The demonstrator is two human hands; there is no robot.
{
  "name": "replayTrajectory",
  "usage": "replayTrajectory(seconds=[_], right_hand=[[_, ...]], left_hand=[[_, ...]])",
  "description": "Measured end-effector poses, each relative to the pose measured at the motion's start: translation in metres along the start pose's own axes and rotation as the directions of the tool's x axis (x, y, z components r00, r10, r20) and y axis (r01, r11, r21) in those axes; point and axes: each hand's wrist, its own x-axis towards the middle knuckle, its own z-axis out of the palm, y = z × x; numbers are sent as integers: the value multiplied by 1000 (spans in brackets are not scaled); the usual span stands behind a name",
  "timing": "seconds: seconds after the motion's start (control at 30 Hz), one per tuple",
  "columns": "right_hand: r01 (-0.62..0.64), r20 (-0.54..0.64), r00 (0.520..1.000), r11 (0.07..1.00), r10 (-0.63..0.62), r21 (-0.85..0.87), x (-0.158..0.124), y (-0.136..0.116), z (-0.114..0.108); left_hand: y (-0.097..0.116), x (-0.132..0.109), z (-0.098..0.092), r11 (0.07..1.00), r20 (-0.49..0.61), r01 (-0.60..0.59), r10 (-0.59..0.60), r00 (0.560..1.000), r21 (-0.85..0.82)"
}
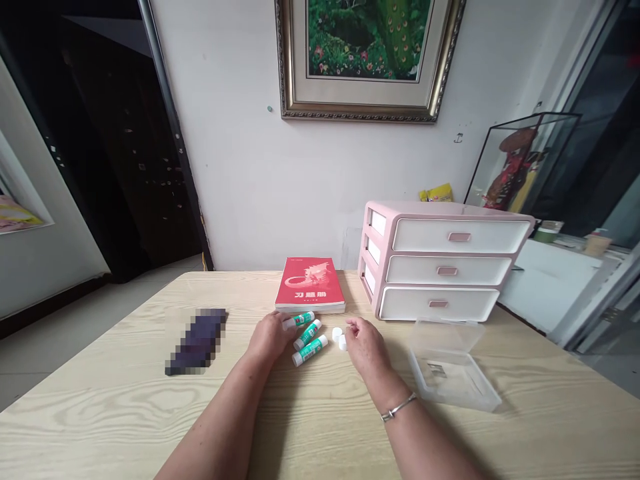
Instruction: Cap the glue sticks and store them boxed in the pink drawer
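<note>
- Clear plastic box (453, 380), lower right of the frame: its lid stands open and a small grey-and-white item (436, 370) lies inside, too small to identify.
- Pink-and-white drawer unit (440, 260), right of center: three drawers, all shut, contents hidden.
- Three glue sticks, green and white, lie on the table (100, 407) at center, tilted at similar angles and close together. The top stick (301, 321) sits against the foot of the red book (310, 285), the middle stick (307, 335) just below it, and the bottom stick (310, 351) nearest the person.
- Two white caps lie just right of the sticks, almost touching each other: one (337, 334) and, slightly lower, the other (343, 343).
- Left hand (270, 337): it rests at center-left, its fingers (283, 323) curled and close together, their tips reaching the white end of the top stick. Whether they grip it, I cannot tell.
- Right hand (367, 345): it hovers just right of the caps, its fingers (353, 325) bunched, with thumb and forefinger nearly meeting. Nothing shows between them, and they sit very near the caps, though contact is unclear.
- A silver bracelet (399, 407) circles the right wrist.
- A blurred dark object (196, 340) lies on the table, left of center.
</note>
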Motion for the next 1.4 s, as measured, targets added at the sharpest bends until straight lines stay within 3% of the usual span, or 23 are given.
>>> replayTrajectory(seconds=[0.13,0.2,0.23,0.3,0.37,0.47,0.53,0.63,0.7,0.77,0.83,0.9,1.0,1.1,1.23,1.4], right_hand=[[53,-32,998,991,-49,125,-2,-2,2],[87,-48,996,969,-78,231,-4,-5,3],[102,-58,994,954,-89,282,-5,-6,4],[123,-76,992,922,-102,368,-7,-8,4],[127,-87,991,892,-99,434,-8,-9,3],[99,-77,995,856,-69,507,-9,-10,4],[71,-58,997,841,-47,537,-10,-12,3],[28,-12,1000,801,-26,598,-13,-16,0],[3,22,999,750,-23,662,-15,-20,-3],[-23,55,998,701,-24,713,-17,-23,-5],[-47,106,993,699,-41,713,-18,-24,-6],[-29,142,986,755,-85,655,-18,-24,-5],[46,137,981,846,-139,531,-17,-22,-1],[11,124,989,878,-80,478,-17,-23,0],[-59,135,991,877,-6,477,-18,-28,-1],[-44,150,988,842,-45,538,-23,-36,-6]], left_hand=[[11,-8,-11,983,-63,-7,-4,998,-184],[19,-12,-18,923,-99,-44,7,995,-383],[24,-14,-20,848,-126,-68,1,992,-526],[33,-17,-23,603,-167,-112,-35,985,-790],[41,-19,-23,379,-162,-124,-70,984,-917],[53,-25,-22,267,-102,-76,-88,991,-961],[60,-32,-20,322,-51,-28,-64,997,-946],[67,-42,-16,594,32,-5,51,998,-805],[69,-48,-11,797,64,-96,166,984,-596],[70,-52,-5,906,96,-229,280,955,-356],[70,-55,3,931,142,-326,350,926,-165],[72,-57,9,932,162,-359,363,917,-55],[77,-59,13,930,164,-367,357,920,31],[85,-61,11,936,229,-344,319,920,79],[89,-63,1,955,349,-292,288,892,-41],[84,-61,-15,927,396,-259,352,848,-271]])
